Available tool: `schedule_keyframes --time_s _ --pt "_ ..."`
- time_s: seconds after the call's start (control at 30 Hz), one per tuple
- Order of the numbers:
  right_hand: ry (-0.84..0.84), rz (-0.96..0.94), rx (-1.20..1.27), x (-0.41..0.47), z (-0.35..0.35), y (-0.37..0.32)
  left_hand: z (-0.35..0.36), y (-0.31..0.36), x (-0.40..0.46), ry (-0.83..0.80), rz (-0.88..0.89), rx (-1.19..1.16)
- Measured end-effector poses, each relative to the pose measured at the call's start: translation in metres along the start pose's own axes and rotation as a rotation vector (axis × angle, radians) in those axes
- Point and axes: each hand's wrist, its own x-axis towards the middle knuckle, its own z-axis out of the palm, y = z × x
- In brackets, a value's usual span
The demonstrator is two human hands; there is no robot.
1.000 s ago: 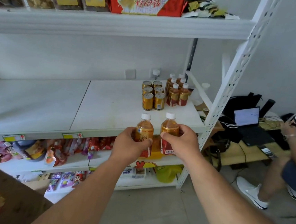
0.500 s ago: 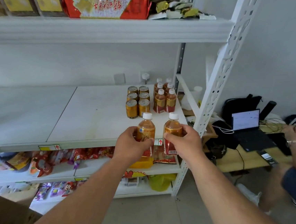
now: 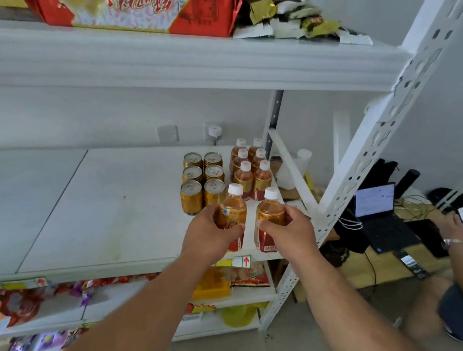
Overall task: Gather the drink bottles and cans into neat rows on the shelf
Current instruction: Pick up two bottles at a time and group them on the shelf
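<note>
Over the shelf (image 3: 125, 207) near its front right corner, I'd slide both bottles straight back to extend the bottle rows (image 3: 249, 167) beside the cans (image 3: 201, 178). My left hand (image 3: 207, 234) grips the left bottle (image 3: 232, 210), my right hand (image 3: 289, 234) the right bottle (image 3: 270, 216), fingers curled round each.

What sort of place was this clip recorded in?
Probably a small shop or a mock-up of one. White slotted metal shelving carries price-tag strips on the shelf edges, packaged snacks above, and cans and tea bottles in rows. Each hand holds another bottle.
</note>
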Motion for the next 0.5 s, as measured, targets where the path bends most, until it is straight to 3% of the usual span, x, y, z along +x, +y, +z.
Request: schedule_keyframes --time_s 0.5 --pt "0.02 0.065 -0.048 0.072 0.014 0.017 0.045 -0.007 0.067 -0.052 -0.028 -0.063"
